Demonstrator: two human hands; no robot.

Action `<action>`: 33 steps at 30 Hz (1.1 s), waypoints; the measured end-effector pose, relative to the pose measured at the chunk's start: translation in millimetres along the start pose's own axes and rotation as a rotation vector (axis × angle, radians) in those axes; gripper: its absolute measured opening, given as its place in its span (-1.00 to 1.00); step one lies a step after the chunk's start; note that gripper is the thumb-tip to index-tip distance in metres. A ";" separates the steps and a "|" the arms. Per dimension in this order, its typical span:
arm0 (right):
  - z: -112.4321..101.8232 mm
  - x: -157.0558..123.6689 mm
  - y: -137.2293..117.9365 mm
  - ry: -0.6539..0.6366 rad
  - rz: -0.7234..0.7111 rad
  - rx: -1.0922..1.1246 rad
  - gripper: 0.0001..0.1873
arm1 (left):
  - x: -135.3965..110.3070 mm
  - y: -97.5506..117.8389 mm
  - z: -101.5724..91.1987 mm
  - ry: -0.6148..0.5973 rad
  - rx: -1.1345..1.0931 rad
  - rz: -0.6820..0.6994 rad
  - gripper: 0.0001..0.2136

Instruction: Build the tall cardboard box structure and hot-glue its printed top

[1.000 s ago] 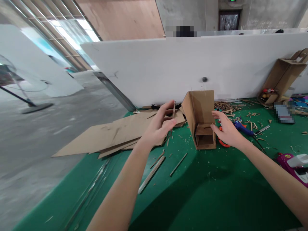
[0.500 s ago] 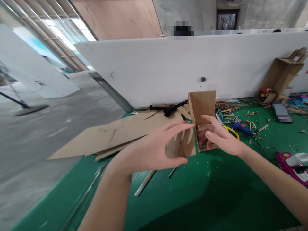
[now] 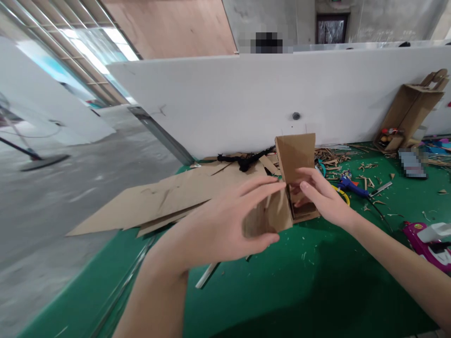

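A small brown cardboard box (image 3: pixel 295 162), open toward me with a little shelf inside, stands on the green table (image 3: pixel 317 291). My left hand (image 3: pixel 225 225) pinches a flat cardboard piece (image 3: pixel 269 217) between thumb and fingers and holds it against the box's left side. On the box's front my right hand (image 3: pixel 322 197) is curled, its fingers reaching into the opening and gripping the box.
Large flat cardboard sheets (image 3: pixel 169 197) lie at the left, past the table edge. Thin cardboard strips (image 3: pixel 207 274) lie under my left hand. Scissors (image 3: pixel 340 193), a blue glue gun (image 3: pixel 354 188), cardboard scraps and a pink-white tool (image 3: pixel 431 239) are at the right. A white partition (image 3: pixel 246 103) runs behind.
My left hand came from the sheets holding a cardboard piece and brought it to the box's left side. My right hand shifted from the box's right side onto its front opening.
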State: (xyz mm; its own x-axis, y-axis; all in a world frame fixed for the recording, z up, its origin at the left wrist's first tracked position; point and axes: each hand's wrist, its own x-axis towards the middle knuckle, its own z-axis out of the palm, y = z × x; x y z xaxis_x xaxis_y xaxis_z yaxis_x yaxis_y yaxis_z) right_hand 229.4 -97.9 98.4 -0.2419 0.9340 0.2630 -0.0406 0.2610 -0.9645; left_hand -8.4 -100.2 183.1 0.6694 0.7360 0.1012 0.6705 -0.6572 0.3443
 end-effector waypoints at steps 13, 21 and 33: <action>10.1 38.2 26.1 0.048 -0.103 -0.272 -0.36 | 102.8 -35.8 -19.6 0.691 -0.929 0.382 -0.50; 24.4 55.8 28.7 0.089 -0.250 -0.228 -0.42 | 141.4 -34.8 -19.8 0.461 -0.728 0.314 -0.53; 30.7 48.0 34.8 0.099 -0.287 -0.276 -0.51 | 122.9 -43.6 1.9 0.613 -0.822 0.317 -0.61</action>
State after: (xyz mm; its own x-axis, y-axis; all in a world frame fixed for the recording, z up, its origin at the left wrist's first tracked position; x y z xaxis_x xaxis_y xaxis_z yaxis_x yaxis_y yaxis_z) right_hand 186.7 -51.5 76.7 -0.1636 0.8290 0.5349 0.1721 0.5578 -0.8119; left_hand 45.2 18.6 178.7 0.3465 0.6578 0.6687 -0.0798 -0.6896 0.7198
